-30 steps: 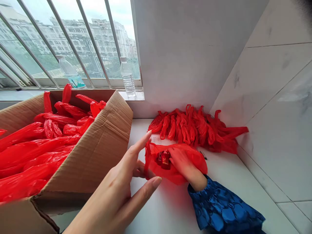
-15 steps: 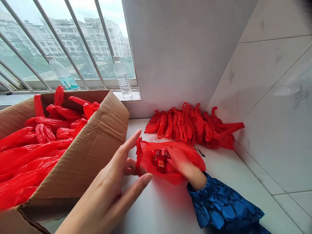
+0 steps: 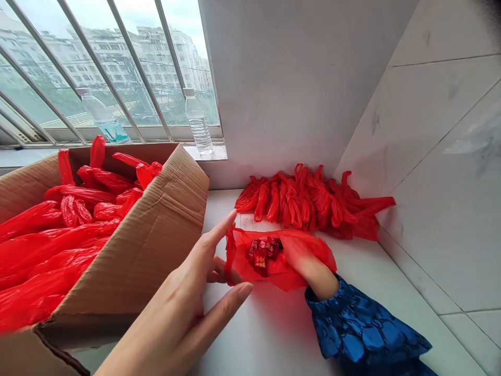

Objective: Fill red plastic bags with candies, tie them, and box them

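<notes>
- The open red bag (image 3: 277, 274) lies on the white surface (image 3: 256, 334), between the cardboard box (image 3: 156, 245) and the heaped red bags (image 3: 297, 201).
- The left hand (image 3: 191, 282) is spread, thumb and forefinger apart, its other fingers reaching behind the bag's left edge.
- The right hand (image 3: 307, 258) is inside the bag; its fingers are hidden, so I cannot tell whether they grasp anything.
- The film looks thin, limp and nearly weightless (likely slippery, too); the gathered left edge seems the surest hold.
- At least 3 wrapped pieces (image 3: 263, 255) sit inside, probably light and firm; pinching their sides should suit them.
</notes>
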`<action>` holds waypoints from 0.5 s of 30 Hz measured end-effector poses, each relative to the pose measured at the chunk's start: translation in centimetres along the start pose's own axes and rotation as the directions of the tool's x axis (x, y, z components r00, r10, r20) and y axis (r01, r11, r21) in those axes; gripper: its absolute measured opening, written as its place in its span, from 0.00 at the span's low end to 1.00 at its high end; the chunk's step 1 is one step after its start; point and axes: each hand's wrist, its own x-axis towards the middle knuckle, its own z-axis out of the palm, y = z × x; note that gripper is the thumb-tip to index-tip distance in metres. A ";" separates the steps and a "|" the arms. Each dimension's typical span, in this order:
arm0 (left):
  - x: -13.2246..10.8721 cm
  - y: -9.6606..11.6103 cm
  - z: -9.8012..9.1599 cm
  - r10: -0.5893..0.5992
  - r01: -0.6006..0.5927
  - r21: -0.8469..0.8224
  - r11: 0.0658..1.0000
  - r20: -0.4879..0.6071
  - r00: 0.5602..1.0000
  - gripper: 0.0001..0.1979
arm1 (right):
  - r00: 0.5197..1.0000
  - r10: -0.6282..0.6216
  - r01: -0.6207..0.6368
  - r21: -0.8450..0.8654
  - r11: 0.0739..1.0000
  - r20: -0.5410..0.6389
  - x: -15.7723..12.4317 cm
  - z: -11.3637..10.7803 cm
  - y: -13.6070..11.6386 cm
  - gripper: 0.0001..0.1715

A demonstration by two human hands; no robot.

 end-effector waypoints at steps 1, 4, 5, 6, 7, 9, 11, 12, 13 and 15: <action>0.0 0.1 0.0 0.002 -0.002 0.008 1.000 0.001 1.000 0.37 | 1.000 0.012 -0.012 0.011 1.000 0.012 0.1 0.0 0.0 0.16; 0.0 0.3 0.1 0.001 -0.001 0.008 1.000 0.014 1.000 0.36 | 0.999 0.029 -0.031 0.040 0.999 0.038 0.0 -0.3 -0.2 0.16; 0.0 0.3 0.2 0.001 -0.001 0.007 1.000 0.018 1.000 0.36 | 0.999 0.025 -0.027 0.048 0.998 0.044 -0.2 -0.5 -0.3 0.17; 0.0 0.4 0.2 0.003 -0.003 0.006 1.000 0.020 1.000 0.36 | 0.999 0.016 -0.019 0.054 0.998 0.048 -0.4 -0.8 -0.4 0.18; 0.0 0.4 0.2 0.007 -0.007 0.005 1.000 0.018 1.000 0.36 | 0.999 0.004 -0.007 0.056 0.998 0.050 -0.7 -1.1 -0.5 0.20; -0.1 0.4 0.2 0.010 -0.010 0.004 1.000 0.016 1.000 0.36 | 0.999 -0.021 0.018 0.051 0.999 0.050 -1.0 -1.8 -0.7 0.24; -0.1 0.3 0.1 0.001 -0.001 0.000 1.000 0.016 1.000 0.36 | 0.998 -0.040 0.038 0.036 0.999 0.042 -1.1 -2.3 -1.0 0.27; -0.1 0.3 0.1 -0.006 0.006 -0.003 1.000 0.019 1.000 0.36 | 0.998 -0.047 0.046 0.026 0.999 0.036 -1.1 -2.4 -1.2 0.28; -0.2 0.3 0.0 -0.010 0.010 -0.008 1.000 0.022 1.000 0.36 | 0.998 -0.052 0.052 0.016 0.999 0.029 -1.0 -2.6 -1.3 0.29; -0.2 0.2 -0.1 -0.017 0.017 -0.014 1.000 0.023 1.000 0.37 | 0.998 -0.063 0.063 -0.009 0.998 0.012 -0.8 -2.9 -1.8 0.28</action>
